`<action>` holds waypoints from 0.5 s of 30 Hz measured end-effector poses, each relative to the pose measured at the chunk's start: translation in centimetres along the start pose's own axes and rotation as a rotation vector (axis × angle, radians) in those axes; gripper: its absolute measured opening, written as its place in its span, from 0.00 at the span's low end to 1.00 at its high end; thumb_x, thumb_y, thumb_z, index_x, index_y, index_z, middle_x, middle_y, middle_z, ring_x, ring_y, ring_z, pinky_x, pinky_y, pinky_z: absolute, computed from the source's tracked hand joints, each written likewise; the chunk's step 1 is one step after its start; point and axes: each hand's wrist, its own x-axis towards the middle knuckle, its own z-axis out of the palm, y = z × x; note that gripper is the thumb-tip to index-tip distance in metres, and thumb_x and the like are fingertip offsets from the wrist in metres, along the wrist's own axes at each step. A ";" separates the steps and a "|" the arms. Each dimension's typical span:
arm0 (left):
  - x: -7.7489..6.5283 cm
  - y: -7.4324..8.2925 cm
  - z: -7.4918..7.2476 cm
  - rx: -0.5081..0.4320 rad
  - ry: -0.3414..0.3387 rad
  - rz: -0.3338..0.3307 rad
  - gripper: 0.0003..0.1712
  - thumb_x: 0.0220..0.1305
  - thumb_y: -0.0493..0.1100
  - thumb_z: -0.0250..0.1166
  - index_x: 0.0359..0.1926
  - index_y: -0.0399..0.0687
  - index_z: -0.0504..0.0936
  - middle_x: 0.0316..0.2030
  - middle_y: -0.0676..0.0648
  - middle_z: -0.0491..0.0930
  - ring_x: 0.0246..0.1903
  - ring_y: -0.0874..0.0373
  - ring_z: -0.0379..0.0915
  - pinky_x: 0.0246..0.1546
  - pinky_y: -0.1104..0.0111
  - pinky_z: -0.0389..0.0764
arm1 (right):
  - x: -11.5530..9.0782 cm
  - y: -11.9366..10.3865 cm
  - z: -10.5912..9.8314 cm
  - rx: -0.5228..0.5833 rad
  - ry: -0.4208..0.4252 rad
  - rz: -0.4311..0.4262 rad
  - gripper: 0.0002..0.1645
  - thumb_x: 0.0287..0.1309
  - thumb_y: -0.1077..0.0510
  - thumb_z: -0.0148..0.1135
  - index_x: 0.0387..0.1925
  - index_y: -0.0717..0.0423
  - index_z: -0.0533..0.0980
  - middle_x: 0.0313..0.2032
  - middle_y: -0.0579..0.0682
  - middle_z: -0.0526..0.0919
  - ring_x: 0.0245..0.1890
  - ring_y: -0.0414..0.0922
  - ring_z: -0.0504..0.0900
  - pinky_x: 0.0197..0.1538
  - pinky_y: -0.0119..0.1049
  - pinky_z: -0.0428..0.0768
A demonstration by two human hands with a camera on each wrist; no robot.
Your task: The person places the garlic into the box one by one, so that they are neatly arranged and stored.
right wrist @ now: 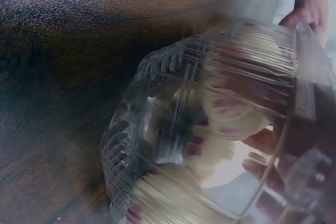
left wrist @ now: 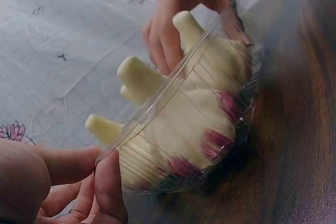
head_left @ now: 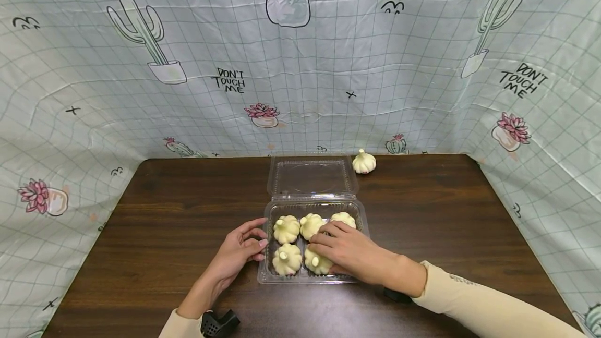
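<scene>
A clear plastic clamshell box (head_left: 312,279) lies with its lid (head_left: 312,176) folded back, and several pale garlic bulbs sit inside it in two rows. My left hand (head_left: 241,246) is at the box's left side; the left wrist view shows its thumb and finger (left wrist: 108,179) pinching the rim. Reaching in from the right, my right hand (head_left: 354,252) holds a front-row garlic bulb (head_left: 316,262), fingers on its far side and thumb on its near right. Purple patches mark the lower part of a garlic bulb (left wrist: 178,124) seen through the wall.
Another garlic bulb (head_left: 364,163) stands outside the box, by the lid's right edge at the back of the dark wooden table (head_left: 197,197). A patterned curtain (head_left: 319,67) rises behind the table and along both sides.
</scene>
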 end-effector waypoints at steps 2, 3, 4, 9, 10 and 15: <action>0.0 0.0 0.0 0.004 0.000 0.002 0.33 0.75 0.27 0.60 0.77 0.28 0.62 0.49 0.43 0.74 0.36 0.66 0.76 0.37 0.75 0.85 | 0.0 0.0 0.0 -0.001 -0.006 0.004 0.42 0.41 0.39 0.84 0.59 0.48 0.81 0.56 0.43 0.84 0.56 0.45 0.78 0.67 0.42 0.77; 0.0 0.0 0.0 0.005 0.000 0.003 0.33 0.75 0.27 0.60 0.77 0.28 0.62 0.49 0.43 0.74 0.37 0.66 0.76 0.37 0.75 0.85 | 0.0 0.0 0.0 0.000 -0.009 0.005 0.42 0.41 0.39 0.84 0.59 0.48 0.81 0.56 0.44 0.84 0.56 0.45 0.78 0.67 0.42 0.77; 0.0 0.0 0.0 0.006 0.001 0.003 0.33 0.75 0.27 0.60 0.77 0.28 0.62 0.49 0.43 0.74 0.37 0.66 0.76 0.37 0.75 0.85 | 0.0 0.0 0.0 0.002 -0.010 0.006 0.42 0.41 0.40 0.83 0.59 0.49 0.81 0.56 0.44 0.84 0.56 0.45 0.78 0.67 0.42 0.77; 0.0 0.0 0.0 0.007 0.004 0.000 0.33 0.75 0.27 0.59 0.77 0.28 0.62 0.49 0.44 0.74 0.37 0.66 0.76 0.37 0.75 0.85 | 0.1 0.0 0.1 0.015 -0.017 0.000 0.42 0.41 0.40 0.83 0.59 0.48 0.80 0.55 0.43 0.84 0.57 0.45 0.79 0.67 0.42 0.77; 0.0 0.0 0.1 0.008 0.004 0.000 0.33 0.75 0.27 0.59 0.77 0.28 0.62 0.49 0.44 0.74 0.37 0.66 0.76 0.37 0.75 0.85 | 0.2 0.0 0.1 0.017 -0.017 -0.001 0.42 0.41 0.41 0.83 0.59 0.48 0.80 0.55 0.42 0.84 0.57 0.44 0.79 0.66 0.42 0.77; -0.1 0.1 0.1 0.011 0.000 0.004 0.33 0.76 0.28 0.60 0.77 0.28 0.61 0.49 0.44 0.74 0.37 0.65 0.76 0.37 0.75 0.85 | 0.1 0.0 0.2 0.011 0.000 -0.005 0.41 0.41 0.41 0.84 0.59 0.48 0.80 0.54 0.42 0.84 0.57 0.44 0.79 0.65 0.42 0.78</action>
